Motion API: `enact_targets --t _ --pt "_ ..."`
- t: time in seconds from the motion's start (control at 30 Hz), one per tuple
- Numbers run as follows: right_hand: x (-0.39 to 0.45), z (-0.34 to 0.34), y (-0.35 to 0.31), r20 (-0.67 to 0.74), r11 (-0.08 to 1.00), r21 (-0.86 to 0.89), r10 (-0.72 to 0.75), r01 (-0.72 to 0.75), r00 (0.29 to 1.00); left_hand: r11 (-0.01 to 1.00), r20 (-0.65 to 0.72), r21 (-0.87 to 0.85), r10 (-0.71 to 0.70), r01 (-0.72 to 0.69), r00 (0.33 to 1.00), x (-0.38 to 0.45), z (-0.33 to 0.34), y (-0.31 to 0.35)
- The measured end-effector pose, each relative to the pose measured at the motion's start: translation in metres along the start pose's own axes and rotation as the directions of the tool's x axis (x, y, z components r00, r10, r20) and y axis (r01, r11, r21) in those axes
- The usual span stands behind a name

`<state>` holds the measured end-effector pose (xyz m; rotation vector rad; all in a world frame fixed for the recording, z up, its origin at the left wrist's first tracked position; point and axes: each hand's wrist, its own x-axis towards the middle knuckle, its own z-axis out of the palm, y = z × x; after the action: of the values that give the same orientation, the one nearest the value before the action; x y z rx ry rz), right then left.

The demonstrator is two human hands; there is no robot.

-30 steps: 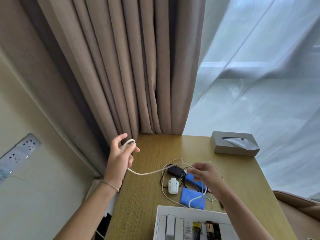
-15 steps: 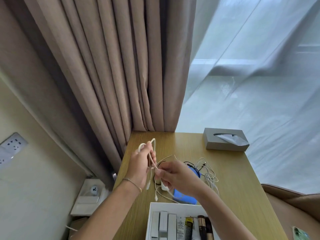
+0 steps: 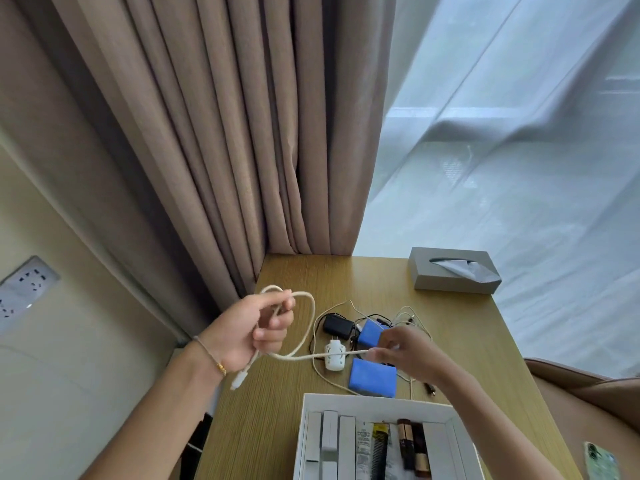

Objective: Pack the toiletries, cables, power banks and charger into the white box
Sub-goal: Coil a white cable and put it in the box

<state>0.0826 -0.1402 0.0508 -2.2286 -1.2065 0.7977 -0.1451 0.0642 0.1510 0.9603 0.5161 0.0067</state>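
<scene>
My left hand (image 3: 258, 332) grips a looped white cable (image 3: 309, 308) above the table's left edge; its plug dangles below my wrist. My right hand (image 3: 403, 355) pinches the same cable's other stretch, pulled taut over a white charger (image 3: 334, 356). Two blue power banks (image 3: 373, 378) (image 3: 370, 332), a black adapter (image 3: 337, 325) and tangled thin cables (image 3: 408, 315) lie on the wood. The white box (image 3: 377, 401) at the front edge holds several toiletry tubes and packets.
A grey tissue box (image 3: 450, 275) stands at the table's back right. Brown curtains (image 3: 225, 150) hang behind the table's left corner. A wall socket panel (image 3: 26, 291) is at far left. A phone (image 3: 601, 460) lies at bottom right by a brown seat.
My hands were together winding the cable half a second ago; now they have drawn apart, the right hand pulling a stretch rightward while the left keeps the loop raised.
</scene>
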Motion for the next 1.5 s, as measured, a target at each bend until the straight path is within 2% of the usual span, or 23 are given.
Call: enact_targets --t 0.13,0.23,0.33,0.43,0.53,0.63,0.7,0.77,0.83,0.9,0.97,1.03,1.1,1.17,1.2,1.27,1.33,1.43,1.5 --pt "0.009 -0.009 -0.002 -0.235 0.979 -0.194 0.013 -0.06 0.972 0.953 0.051 0.291 -0.102 0.083 0.993 0.002 0.009 -0.028" --pt "0.009 -0.012 -0.023 -0.364 0.993 -0.112 -0.005 -0.038 0.931 0.94 -0.003 0.314 -0.137 0.131 0.991 0.012 0.026 -0.05" --pt "0.001 -0.004 -0.057 -0.315 0.999 0.034 0.005 0.007 0.949 0.967 -0.213 0.214 -0.088 0.135 0.973 0.027 0.043 -0.065" --pt "-0.015 0.006 -0.087 -0.213 0.983 0.166 -0.044 0.081 0.976 0.991 -0.328 0.119 -0.012 0.054 0.945 0.037 0.054 -0.07" --pt "-0.033 0.019 -0.105 -0.109 0.973 0.106 -0.193 0.204 0.975 0.994 -0.375 0.103 0.074 -0.038 0.924 0.042 0.057 -0.068" --pt "-0.045 0.034 -0.109 -0.122 0.972 -0.008 -0.235 0.236 0.964 0.992 -0.48 0.037 0.123 -0.12 0.869 0.046 0.055 -0.067" --pt "-0.052 0.043 -0.105 -0.144 0.971 -0.008 -0.237 0.239 0.961 0.985 -0.521 -0.027 0.134 -0.173 0.843 0.046 0.053 -0.066" --pt "-0.06 0.051 -0.096 -0.179 0.973 0.062 -0.21 0.224 0.961 0.964 -0.525 -0.095 0.164 -0.249 0.835 0.046 0.052 -0.066" --pt "-0.066 0.054 -0.083 -0.184 0.964 0.206 -0.131 0.169 0.974 0.931 -0.519 -0.186 0.179 -0.315 0.836 0.046 0.049 -0.064" --pt "-0.067 0.053 -0.067 -0.11 0.928 0.365 -0.04 0.078 0.993 0.905 -0.501 -0.271 0.159 -0.328 0.851 0.045 0.044 -0.063" --pt "-0.066 0.05 -0.049 -0.066 0.91 0.413 0.044 -0.013 0.997 0.898 -0.491 -0.315 0.123 -0.307 0.863 0.041 0.04 -0.063" --pt "-0.064 0.048 -0.032 -0.155 0.948 0.313 0.116 -0.062 0.981 0.905 -0.487 -0.326 0.086 -0.272 0.869 0.038 0.036 -0.064" --pt "-0.065 0.045 -0.021 -0.315 0.994 0.014 0.109 -0.11 0.943 0.928 -0.47 -0.303 0.051 -0.215 0.881 0.034 0.035 -0.067" --pt "-0.065 0.041 -0.016 -0.359 0.951 -0.258 0.067 -0.168 0.931 0.958 -0.413 -0.267 -0.014 -0.106 0.911 0.031 0.037 -0.071" --pt "-0.065 0.038 -0.016 -0.353 0.942 -0.277 0.082 -0.188 0.932 0.971 -0.373 -0.236 -0.056 -0.036 0.926 0.03 0.038 -0.073" --pt "-0.064 0.034 -0.016 -0.335 0.972 -0.136 0.139 -0.194 0.932 0.986 -0.297 -0.137 -0.129 0.092 0.946 0.028 0.042 -0.078" --pt "-0.063 0.033 -0.018 -0.288 0.979 0.115 0.198 -0.171 0.937 0.983 -0.244 -0.029 -0.182 0.18 0.953 0.027 0.045 -0.082" --pt "-0.066 0.036 -0.02 -0.202 0.877 0.461 0.25 -0.133 0.947 0.966 -0.198 0.068 -0.232 0.249 0.952 0.027 0.05 -0.088" --pt "-0.069 0.037 -0.022 -0.168 0.754 0.648 0.281 -0.109 0.945 0.954 -0.181 0.107 -0.257 0.279 0.949 0.026 0.051 -0.091"
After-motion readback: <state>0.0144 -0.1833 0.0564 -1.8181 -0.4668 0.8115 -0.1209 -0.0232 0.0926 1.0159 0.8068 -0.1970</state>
